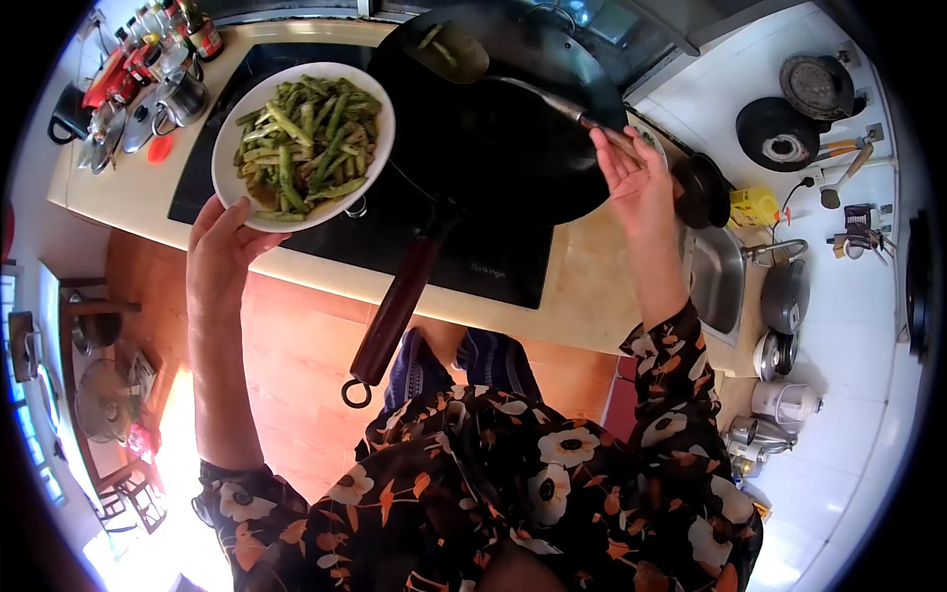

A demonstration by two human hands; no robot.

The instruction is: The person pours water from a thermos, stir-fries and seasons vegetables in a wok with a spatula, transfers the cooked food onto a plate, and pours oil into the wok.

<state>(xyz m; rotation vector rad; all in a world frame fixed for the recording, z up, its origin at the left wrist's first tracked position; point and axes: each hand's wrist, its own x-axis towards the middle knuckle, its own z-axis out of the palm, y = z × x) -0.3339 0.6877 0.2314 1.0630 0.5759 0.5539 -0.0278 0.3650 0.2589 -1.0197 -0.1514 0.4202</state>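
Two hands [229, 235] [639, 187], one wok [503, 163]

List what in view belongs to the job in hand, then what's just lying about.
In the job:
white plate, held by the left hand
green beans, on the plate
spatula, right hand at its handle
wok

Lying about:
metal pot
orange disc
yellow container

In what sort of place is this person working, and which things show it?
Most likely a home kitchen: a wok stands over a black cooktop, a sink is set into the counter, and spice and sauce bottles crowd one end.
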